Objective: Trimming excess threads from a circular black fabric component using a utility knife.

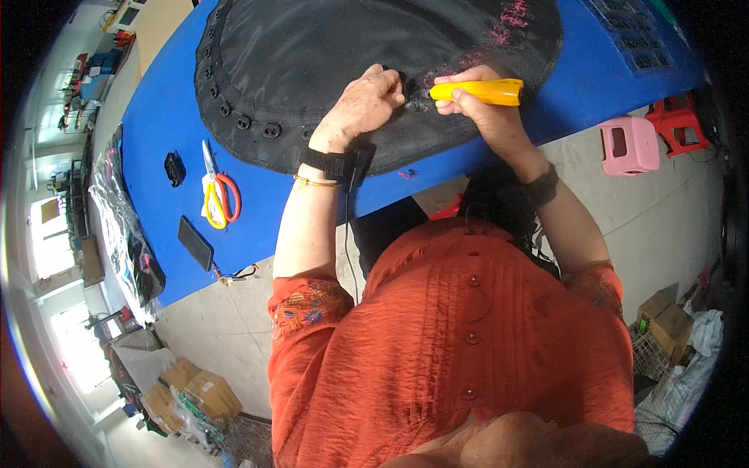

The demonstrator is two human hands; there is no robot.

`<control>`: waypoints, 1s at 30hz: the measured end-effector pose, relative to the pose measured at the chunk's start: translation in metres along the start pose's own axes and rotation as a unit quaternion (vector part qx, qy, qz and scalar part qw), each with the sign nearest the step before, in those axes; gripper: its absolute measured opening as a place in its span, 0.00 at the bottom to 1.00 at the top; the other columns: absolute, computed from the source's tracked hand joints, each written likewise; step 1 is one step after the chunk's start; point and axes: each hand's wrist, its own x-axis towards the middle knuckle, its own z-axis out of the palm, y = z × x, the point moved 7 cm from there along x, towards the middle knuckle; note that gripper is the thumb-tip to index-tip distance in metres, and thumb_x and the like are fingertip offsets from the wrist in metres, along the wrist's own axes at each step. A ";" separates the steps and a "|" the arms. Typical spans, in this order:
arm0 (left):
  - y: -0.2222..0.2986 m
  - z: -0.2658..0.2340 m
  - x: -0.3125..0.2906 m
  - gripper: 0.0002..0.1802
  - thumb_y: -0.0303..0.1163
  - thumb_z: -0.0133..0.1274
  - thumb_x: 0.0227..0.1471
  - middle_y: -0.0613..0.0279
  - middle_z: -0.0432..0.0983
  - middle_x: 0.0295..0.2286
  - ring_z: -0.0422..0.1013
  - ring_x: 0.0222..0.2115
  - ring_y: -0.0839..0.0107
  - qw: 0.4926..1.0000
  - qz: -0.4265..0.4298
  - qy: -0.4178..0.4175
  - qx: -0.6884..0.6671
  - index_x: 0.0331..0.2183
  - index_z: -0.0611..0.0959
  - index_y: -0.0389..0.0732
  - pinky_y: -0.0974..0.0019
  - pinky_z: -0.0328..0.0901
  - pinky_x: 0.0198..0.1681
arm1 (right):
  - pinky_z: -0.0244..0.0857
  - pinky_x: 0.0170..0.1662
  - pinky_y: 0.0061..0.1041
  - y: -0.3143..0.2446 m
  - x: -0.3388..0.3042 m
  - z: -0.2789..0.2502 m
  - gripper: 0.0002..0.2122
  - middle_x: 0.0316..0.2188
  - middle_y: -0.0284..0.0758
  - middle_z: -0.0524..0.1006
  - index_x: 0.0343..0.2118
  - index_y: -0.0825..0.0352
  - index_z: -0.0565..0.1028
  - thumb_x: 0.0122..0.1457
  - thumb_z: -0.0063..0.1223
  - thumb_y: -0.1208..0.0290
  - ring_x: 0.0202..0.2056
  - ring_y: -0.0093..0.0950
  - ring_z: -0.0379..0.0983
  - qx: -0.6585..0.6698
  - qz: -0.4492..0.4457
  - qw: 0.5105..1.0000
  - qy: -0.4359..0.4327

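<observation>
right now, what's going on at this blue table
Someone is working on a large black fabric piece spread over the blue table. Their right hand grips a yellow tool, its tip end toward the left hand, which is on the fabric with fingers curled. Pink scraps are scattered on the fabric's right side. Scissors lie off to the left.

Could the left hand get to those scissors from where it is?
Probably yes: the scissors lie uncovered on the blue table, left of the left hand, with nothing standing between, though it's on black fabric now.
</observation>
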 end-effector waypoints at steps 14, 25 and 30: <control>-0.002 0.000 0.001 0.08 0.33 0.55 0.53 0.53 0.70 0.32 0.71 0.37 0.53 1.000 0.000 0.007 0.008 0.34 0.77 0.40 0.57 0.65 0.42 | 0.72 0.43 0.23 0.002 -0.002 0.014 0.07 0.39 0.40 0.79 0.41 0.71 0.71 0.61 0.48 0.80 0.35 0.22 0.78 -0.017 0.009 0.996 -0.085; 0.000 0.000 0.003 0.08 0.32 0.55 0.52 0.53 0.71 0.32 0.71 0.37 0.52 1.000 0.011 0.016 0.009 0.33 0.78 0.39 0.57 0.66 0.41 | 0.73 0.42 0.22 0.004 0.002 0.016 0.08 0.36 0.38 0.80 0.42 0.72 0.71 0.61 0.49 0.79 0.35 0.22 0.79 -0.022 0.006 0.996 -0.088; -0.002 0.001 0.000 0.08 0.32 0.55 0.52 0.52 0.71 0.32 0.71 0.36 0.52 1.000 0.008 0.017 0.008 0.33 0.78 0.39 0.57 0.66 0.41 | 0.73 0.41 0.22 0.004 0.001 0.019 0.07 0.36 0.38 0.80 0.42 0.71 0.71 0.62 0.50 0.78 0.35 0.23 0.79 -0.026 0.010 0.996 -0.086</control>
